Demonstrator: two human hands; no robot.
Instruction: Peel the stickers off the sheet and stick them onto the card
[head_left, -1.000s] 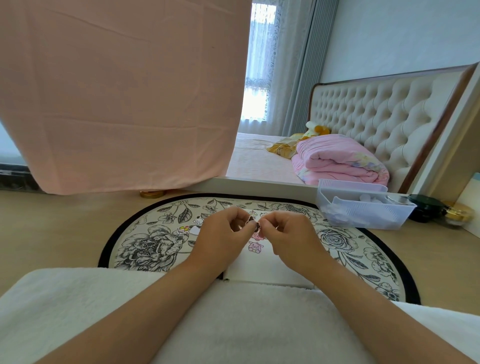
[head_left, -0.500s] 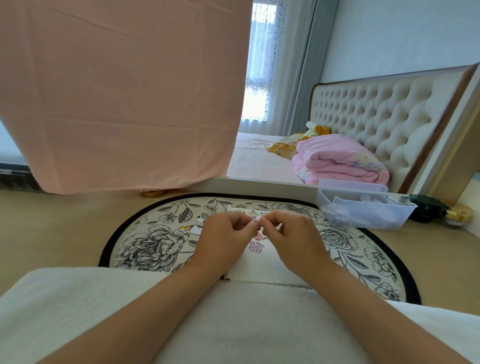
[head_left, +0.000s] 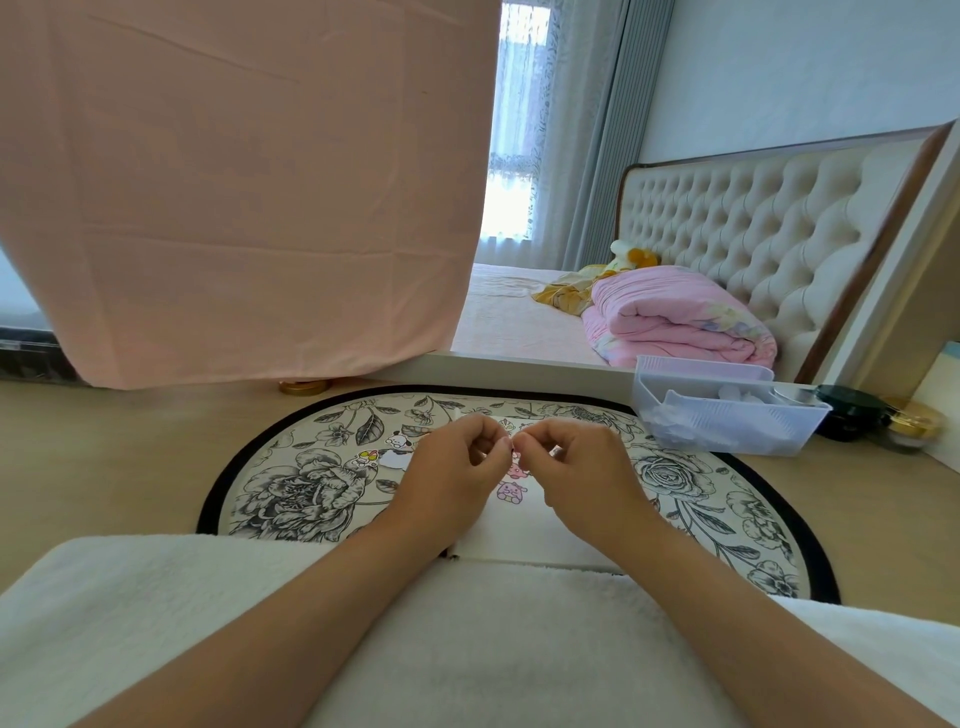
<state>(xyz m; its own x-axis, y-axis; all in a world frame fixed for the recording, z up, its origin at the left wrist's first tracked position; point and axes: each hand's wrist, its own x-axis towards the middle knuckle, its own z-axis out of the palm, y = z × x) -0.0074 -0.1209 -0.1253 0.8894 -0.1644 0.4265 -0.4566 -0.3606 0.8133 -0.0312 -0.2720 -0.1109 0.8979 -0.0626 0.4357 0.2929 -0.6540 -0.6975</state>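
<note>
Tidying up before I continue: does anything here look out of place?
Nothing is spilled or damaged. Small cartoon stickers lie over the round floral mat, left of the white card; whether a clear sheet holds them is unclear.

Your left hand (head_left: 457, 467) and right hand (head_left: 582, 467) meet fingertip to fingertip, fingers curled, pinching a tiny sticker (head_left: 513, 443) between them. Beneath them: white card (head_left: 519, 535) on the flowered mat (head_left: 291, 488), two pink stickers (head_left: 511, 491) on the card. Clear basket (head_left: 727, 421) on the mat's far right edge.

Pink stickers (head_left: 510, 491) on flat white card (head_left: 524, 535)
</note>
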